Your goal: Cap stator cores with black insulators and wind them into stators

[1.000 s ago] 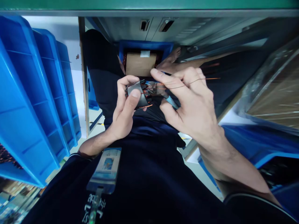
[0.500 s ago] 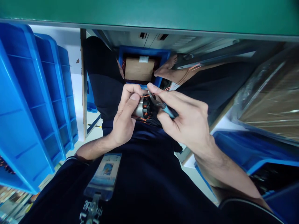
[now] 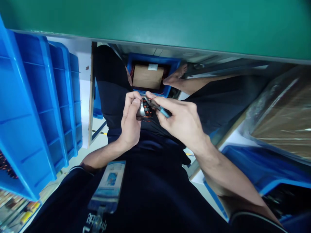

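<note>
- Left hand: I found it closed in a pinch, thumb laid along the side and forefinger curled over the top of a short silver-and-black cylindrical metal part with copper-coloured windings. The remaining fingers were largely hidden, so I could not tell how they lay.
- Position of the part: it sat in front of the person's lap, between the two hands, its wound end turned toward the right hand. Loose copper-coloured strands ran along its lower edge.
- Right hand: I recorded it wrapped around a small pair of pliers with light-blue handles. The forefinger was stretched forward along the tool, its tip just beside the upper edge of the part; the thumb bore on the handle from below.
- Tool: the dark metal nose pointed at the top of the wound end. From my view I could not tell how far apart its jaws stood, nor whether they had hold of anything.
- Wire: a thin reddish strand stuck out past the right forefinger.
- Surroundings: I noted a blue plastic crate between the person's feet, with a brown cardboard piece in it, and a green tabletop beyond. Tall blue ribbed crates stood to the left.
</note>
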Motion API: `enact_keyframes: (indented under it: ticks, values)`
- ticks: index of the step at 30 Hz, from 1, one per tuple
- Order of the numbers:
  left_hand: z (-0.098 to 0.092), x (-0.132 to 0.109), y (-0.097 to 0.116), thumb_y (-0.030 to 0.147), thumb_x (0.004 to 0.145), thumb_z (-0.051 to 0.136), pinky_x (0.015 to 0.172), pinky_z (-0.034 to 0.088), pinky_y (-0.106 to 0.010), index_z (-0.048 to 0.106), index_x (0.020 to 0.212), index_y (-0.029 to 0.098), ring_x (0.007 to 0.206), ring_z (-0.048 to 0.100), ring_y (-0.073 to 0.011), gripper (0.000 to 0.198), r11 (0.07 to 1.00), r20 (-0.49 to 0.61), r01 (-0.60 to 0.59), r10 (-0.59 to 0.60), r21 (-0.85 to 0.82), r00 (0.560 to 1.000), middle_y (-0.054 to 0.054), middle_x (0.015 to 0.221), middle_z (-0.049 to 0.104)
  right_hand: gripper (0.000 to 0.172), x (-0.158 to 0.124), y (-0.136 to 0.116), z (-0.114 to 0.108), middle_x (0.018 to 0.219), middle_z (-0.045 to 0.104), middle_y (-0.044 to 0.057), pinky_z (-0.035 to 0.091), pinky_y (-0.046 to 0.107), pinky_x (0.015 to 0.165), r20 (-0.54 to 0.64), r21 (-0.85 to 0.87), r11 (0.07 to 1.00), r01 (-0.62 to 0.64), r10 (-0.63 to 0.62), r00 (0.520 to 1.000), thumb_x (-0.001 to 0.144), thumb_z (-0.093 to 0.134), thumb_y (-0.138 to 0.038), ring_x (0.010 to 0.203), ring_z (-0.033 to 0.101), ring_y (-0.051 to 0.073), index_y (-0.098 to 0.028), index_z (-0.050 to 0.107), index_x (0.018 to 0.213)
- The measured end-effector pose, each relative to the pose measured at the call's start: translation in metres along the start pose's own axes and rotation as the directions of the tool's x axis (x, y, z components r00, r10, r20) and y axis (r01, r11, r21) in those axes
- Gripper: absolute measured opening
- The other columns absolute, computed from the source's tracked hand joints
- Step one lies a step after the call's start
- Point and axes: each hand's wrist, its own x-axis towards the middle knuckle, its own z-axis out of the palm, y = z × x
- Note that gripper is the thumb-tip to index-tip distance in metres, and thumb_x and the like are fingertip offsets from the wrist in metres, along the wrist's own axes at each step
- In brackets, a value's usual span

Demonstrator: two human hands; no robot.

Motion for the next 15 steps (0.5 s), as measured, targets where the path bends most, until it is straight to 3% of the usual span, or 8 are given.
enact_keyframes:
  ticks: [3, 6, 8, 10, 12, 14, 15]
  values:
    - [-0.01, 0.0, 0.003, 0.058, 0.111, 0.085, 0.067, 0.055, -0.022, 0.06, 0.109, 0.029, 0.08, 0.061, -0.0149, 0.038, 0.998, -0.044, 0.062, -0.064, -0.032, 0.997, 0.001, 0.098, 0.061, 0.064, 0.008, 0.012, 0.014, 0.156, 0.089, 0.0, 0.074, 0.038, 0.126, 0.017, 0.091, 0.996, -0.013, 0.011, 1.0, 0.107, 0.07, -0.008, 0.134, 0.092, 0.023, -0.029, 0.083, 0.165]
    - [-0.025, -0.013, 0.021, 0.063, 0.112, 0.083, 0.089, 0.067, -0.028, 0.068, 0.114, 0.03, 0.107, 0.08, -0.0197, 0.036, 0.997, -0.026, 0.07, -0.071, -0.04, 0.997, -0.004, 0.118, 0.08, 0.064, 0.011, 0.02, 0.022, 0.153, 0.091, 0.006, 0.074, 0.043, 0.125, 0.049, 0.07, 0.995, -0.077, 0.074, 0.996, 0.11, 0.067, -0.012, 0.135, 0.091, 0.025, -0.027, 0.078, 0.172]
    - [-0.04, -0.028, 0.041, 0.069, 0.11, 0.08, 0.103, 0.072, -0.035, 0.077, 0.118, 0.03, 0.124, 0.085, -0.0247, 0.039, 0.999, -0.017, 0.033, -0.033, -0.013, 0.999, -0.009, 0.132, 0.086, 0.065, 0.01, 0.024, 0.024, 0.147, 0.091, 0.01, 0.076, 0.047, 0.119, 0.093, 0.005, 0.992, -0.129, 0.128, 0.987, 0.111, 0.067, -0.015, 0.129, 0.091, 0.028, -0.027, 0.076, 0.174]
    - [-0.057, -0.046, 0.065, 0.072, 0.099, 0.083, 0.113, 0.075, -0.047, 0.084, 0.125, 0.032, 0.134, 0.086, -0.033, 0.047, 0.999, -0.037, 0.006, -0.005, 0.041, 0.999, -0.012, 0.143, 0.088, 0.063, 0.006, 0.03, 0.026, 0.138, 0.091, 0.012, 0.077, 0.05, 0.113, 0.121, -0.052, 0.988, -0.147, 0.153, 0.981, 0.111, 0.068, -0.017, 0.124, 0.09, 0.031, -0.026, 0.078, 0.172]
    - [-0.073, -0.066, 0.092, 0.068, 0.084, 0.089, 0.125, 0.072, -0.07, 0.087, 0.13, 0.04, 0.142, 0.085, -0.0449, 0.054, 0.985, -0.133, 0.03, -0.007, 0.169, 0.991, -0.009, 0.15, 0.089, 0.059, 0.001, 0.036, 0.029, 0.134, 0.091, 0.014, 0.078, 0.052, 0.11, 0.131, -0.083, 0.988, -0.133, 0.143, 0.981, 0.11, 0.07, -0.018, 0.123, 0.09, 0.034, -0.026, 0.081, 0.168]
    - [-0.088, -0.088, 0.119, 0.074, 0.074, 0.085, 0.126, 0.061, -0.092, 0.091, 0.125, 0.053, 0.15, 0.079, -0.061, 0.055, 0.926, -0.338, 0.118, 0.011, 0.357, 0.941, 0.002, 0.144, 0.093, 0.056, -0.003, 0.041, 0.033, 0.135, 0.091, 0.013, 0.079, 0.052, 0.11, 0.146, -0.102, 0.988, -0.114, 0.128, 0.981, 0.112, 0.071, -0.02, 0.125, 0.09, 0.035, -0.028, 0.082, 0.165]
    - [-0.096, -0.098, 0.132, 0.078, 0.075, 0.081, 0.12, 0.059, -0.098, 0.092, 0.123, 0.059, 0.157, 0.072, -0.0679, 0.053, 0.884, -0.453, 0.155, 0.07, 0.442, 0.889, 0.009, 0.139, 0.094, 0.054, -0.005, 0.044, 0.035, 0.136, 0.092, 0.013, 0.079, 0.051, 0.109, 0.154, -0.106, 0.989, -0.101, 0.116, 0.981, 0.113, 0.071, -0.021, 0.126, 0.091, 0.035, -0.029, 0.083, 0.165]
